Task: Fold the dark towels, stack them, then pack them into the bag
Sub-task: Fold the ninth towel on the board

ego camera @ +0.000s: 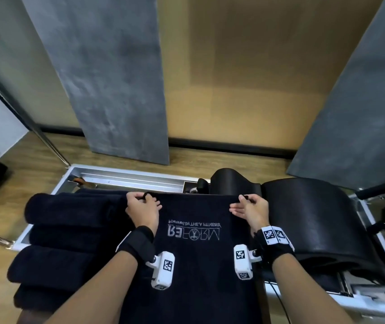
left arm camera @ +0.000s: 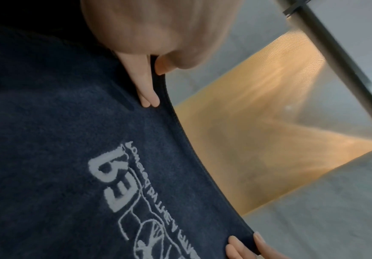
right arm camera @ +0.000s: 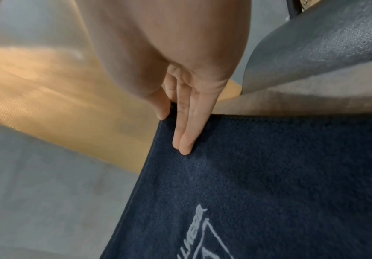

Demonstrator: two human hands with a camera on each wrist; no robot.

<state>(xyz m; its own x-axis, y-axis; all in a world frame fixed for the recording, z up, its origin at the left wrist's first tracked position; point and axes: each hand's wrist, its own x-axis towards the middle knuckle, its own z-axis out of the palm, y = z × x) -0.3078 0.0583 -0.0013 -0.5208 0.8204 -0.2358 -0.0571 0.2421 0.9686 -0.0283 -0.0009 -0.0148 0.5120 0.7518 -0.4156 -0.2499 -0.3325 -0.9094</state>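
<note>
The dark towel [ego camera: 196,253] hangs spread in the middle, its far edge pinched at both corners: the left hand [ego camera: 143,208] holds the left corner and the right hand [ego camera: 250,208] the right corner, thumb behind and fingers [right arm camera: 186,129] in front. Folded towels [ego camera: 70,232] are stacked just left of it, and a black padded seat [ego camera: 308,216] stands close on the right, with bare wooden floor [ego camera: 229,155] beyond the far edge

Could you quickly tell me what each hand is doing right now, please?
Left hand: pinching the far edge of the dark navy terry towel with white logo.
Right hand: pinching the same towel's far edge at its other corner.
</note>
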